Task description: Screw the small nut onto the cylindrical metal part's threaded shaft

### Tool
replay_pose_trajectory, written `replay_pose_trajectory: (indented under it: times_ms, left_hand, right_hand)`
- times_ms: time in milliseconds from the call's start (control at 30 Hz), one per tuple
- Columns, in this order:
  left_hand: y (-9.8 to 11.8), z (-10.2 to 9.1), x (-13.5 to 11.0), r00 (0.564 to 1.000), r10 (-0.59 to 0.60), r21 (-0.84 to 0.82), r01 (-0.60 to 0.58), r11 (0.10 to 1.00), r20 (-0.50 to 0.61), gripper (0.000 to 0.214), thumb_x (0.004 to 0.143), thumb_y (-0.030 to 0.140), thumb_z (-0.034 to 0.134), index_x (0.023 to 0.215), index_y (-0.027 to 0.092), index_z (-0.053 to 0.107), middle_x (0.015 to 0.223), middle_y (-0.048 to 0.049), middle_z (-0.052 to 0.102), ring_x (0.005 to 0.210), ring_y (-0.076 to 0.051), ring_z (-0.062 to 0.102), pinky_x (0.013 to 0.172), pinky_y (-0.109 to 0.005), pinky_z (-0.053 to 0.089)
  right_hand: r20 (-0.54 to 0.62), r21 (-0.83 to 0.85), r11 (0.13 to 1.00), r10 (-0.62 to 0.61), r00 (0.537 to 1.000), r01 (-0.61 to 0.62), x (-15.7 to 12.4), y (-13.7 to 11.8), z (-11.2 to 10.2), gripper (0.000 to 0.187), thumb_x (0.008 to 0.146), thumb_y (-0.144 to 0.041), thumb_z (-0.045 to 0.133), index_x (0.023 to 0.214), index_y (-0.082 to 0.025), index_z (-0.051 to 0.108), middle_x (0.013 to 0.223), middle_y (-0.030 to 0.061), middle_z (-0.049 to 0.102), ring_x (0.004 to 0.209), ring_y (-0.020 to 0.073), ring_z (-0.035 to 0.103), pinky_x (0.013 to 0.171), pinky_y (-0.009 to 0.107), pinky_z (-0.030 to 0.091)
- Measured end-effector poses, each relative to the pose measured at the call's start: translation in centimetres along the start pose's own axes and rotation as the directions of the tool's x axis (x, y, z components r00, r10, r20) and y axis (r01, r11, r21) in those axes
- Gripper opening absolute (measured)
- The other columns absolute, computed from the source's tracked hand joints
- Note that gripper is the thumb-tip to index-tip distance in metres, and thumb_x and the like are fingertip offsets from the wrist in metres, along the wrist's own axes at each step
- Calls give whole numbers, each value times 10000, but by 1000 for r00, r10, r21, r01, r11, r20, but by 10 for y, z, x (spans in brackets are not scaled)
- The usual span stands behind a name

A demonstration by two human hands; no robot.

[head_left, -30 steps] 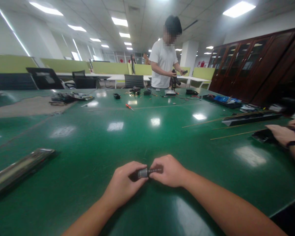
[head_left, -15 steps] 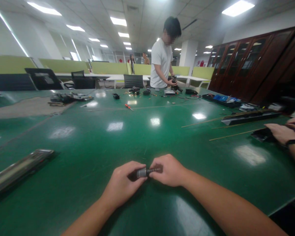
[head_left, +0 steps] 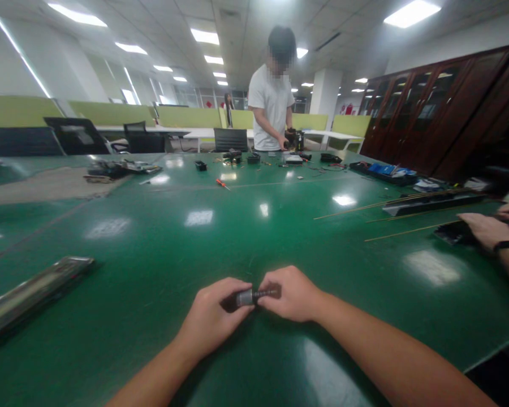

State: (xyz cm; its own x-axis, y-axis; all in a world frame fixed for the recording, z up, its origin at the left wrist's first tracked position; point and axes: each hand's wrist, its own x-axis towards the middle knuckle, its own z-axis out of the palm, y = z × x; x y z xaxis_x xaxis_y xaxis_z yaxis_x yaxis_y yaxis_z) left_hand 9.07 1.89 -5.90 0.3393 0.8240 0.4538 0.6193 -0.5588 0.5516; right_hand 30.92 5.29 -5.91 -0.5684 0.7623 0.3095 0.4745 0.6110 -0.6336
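One head view, facing forward and slightly down over the desk (head_left: 173, 237).
I look from above its near side, close behind the left hand (head_left: 207, 314) and right hand (head_left: 290, 294); my wide view runs past the far edge and up to the ceiling (head_left: 165, 31), taking in the cabinets (head_left: 424, 107) at far right.

- desk (head_left: 173, 237): green, white glare patches
- held cylinder (head_left: 245, 298): grey
- its shaft (head_left: 264, 293): dark brown
- screwdriver (head_left: 220, 183): orange-red handle
- thin rods (head_left: 402, 234): yellow-brown
- cabinets (head_left: 424, 107): dark red-brown
- partitions (head_left: 190, 117): lime green
- co-worker's shirt (head_left: 266, 104): plain white
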Motion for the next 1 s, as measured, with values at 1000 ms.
replay_pose_trajectory:
  times_ms: [1000]
  left_hand:
    - [-5, -3, -2, 1000, -9, -3, 9, 1000, -8, 217, 803, 254, 738, 1015, 274, 694, 962, 25, 718, 863, -140, 677, 785, -229, 518]
  right_hand:
    - [-24, -5, 1000, -2, 1000, 2, 0, 3, 0, 105, 774, -275, 705, 835, -192, 725, 715, 2, 699, 637, 128, 612, 584, 216, 390]
